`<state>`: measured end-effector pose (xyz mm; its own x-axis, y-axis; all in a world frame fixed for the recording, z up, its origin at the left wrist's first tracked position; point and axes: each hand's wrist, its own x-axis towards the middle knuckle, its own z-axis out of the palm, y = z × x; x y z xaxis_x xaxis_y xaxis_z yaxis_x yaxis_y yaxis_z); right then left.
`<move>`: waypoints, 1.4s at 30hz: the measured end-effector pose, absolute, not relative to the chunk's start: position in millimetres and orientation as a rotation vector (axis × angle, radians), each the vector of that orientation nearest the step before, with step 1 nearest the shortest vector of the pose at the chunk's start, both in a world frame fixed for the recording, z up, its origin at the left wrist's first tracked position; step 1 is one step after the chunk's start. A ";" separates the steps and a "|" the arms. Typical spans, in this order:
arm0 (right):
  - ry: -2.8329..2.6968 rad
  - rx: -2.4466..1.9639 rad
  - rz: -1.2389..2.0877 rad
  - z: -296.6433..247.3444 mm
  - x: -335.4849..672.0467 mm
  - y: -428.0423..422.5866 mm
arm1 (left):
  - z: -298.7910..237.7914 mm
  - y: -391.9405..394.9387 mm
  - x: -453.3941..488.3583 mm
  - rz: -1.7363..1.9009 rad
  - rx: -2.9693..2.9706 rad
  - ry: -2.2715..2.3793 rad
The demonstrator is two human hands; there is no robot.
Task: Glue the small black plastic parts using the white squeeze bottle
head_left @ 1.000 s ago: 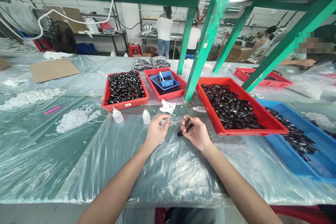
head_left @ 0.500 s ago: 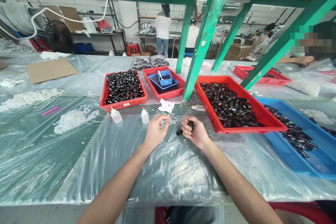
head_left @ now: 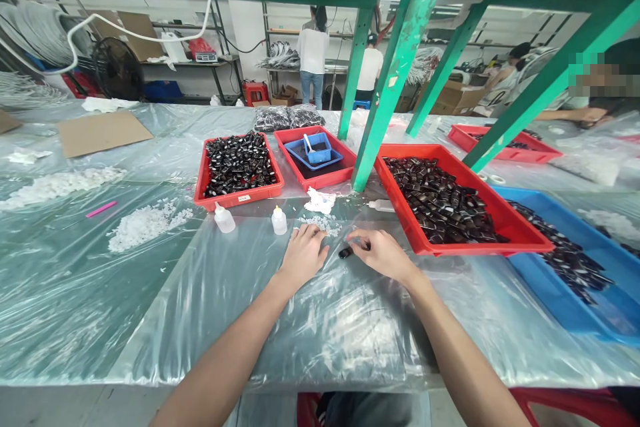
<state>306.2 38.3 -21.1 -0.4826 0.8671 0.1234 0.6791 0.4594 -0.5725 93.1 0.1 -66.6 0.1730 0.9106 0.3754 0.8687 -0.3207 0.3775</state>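
My left hand [head_left: 304,255] lies low over the plastic-covered table, its fingers stretched toward small whitish pieces [head_left: 325,223] and its thumb apart. I see nothing held in it; its fingertips partly hide the near edge of those pieces. To the right, my right hand [head_left: 383,252] is curled, palm down, with dark material showing under its bent fingers, seemingly a small black plastic piece mostly hidden by the hand. Another small glossy black piece [head_left: 345,252] lies on the sheet at its fingertips. A crumpled white tissue [head_left: 320,200] is just beyond both hands.
Squeeze bottles [head_left: 279,221] stand left of my hands. Red trays [head_left: 240,199] of black pieces lie beyond, a larger red tray [head_left: 435,248] and a blue tray [head_left: 555,310] at right. A green post [head_left: 375,127] rises between trays. A co-worker's hand [head_left: 590,115] shows far right.
My left hand has turned palm down, its thumb and fingers parting from a pinch. My right hand has rolled over from gripping a black piece upright, lowering beside the one on the table.
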 end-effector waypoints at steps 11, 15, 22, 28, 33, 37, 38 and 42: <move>-2.358 -1.248 0.731 -30.1 303.5 39.2 | -60.7 3.6 98.0 0.936 2.281 1.734; -2.262 -1.189 0.800 -33.8 297.0 38.3 | -57.9 5.0 95.2 1.199 1.962 1.613; -2.116 -1.128 0.900 -37.7 283.9 31.0 | -52.6 6.7 89.6 1.431 1.853 1.478; -2.091 -1.093 0.934 -40.0 281.1 30.4 | -53.7 5.4 92.3 1.450 1.699 1.384; -2.076 -1.057 0.924 -39.8 280.7 29.5 | -54.6 5.7 93.2 1.481 1.700 1.384; -2.071 -1.028 0.920 -40.1 280.0 28.9 | -54.5 6.6 91.7 1.495 1.673 1.409; -2.067 -1.024 0.920 -40.1 279.8 28.8 | -54.5 6.7 91.4 1.503 1.661 1.416; -2.042 -1.020 0.922 -39.5 279.3 28.3 | -53.3 6.4 91.3 1.518 1.662 1.421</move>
<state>279.3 28.3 -39.5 -0.4726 0.8465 0.2450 0.3758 0.4451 -0.8128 91.3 6.4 -53.3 -0.1514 0.8924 0.4251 0.3654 -0.3491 0.8629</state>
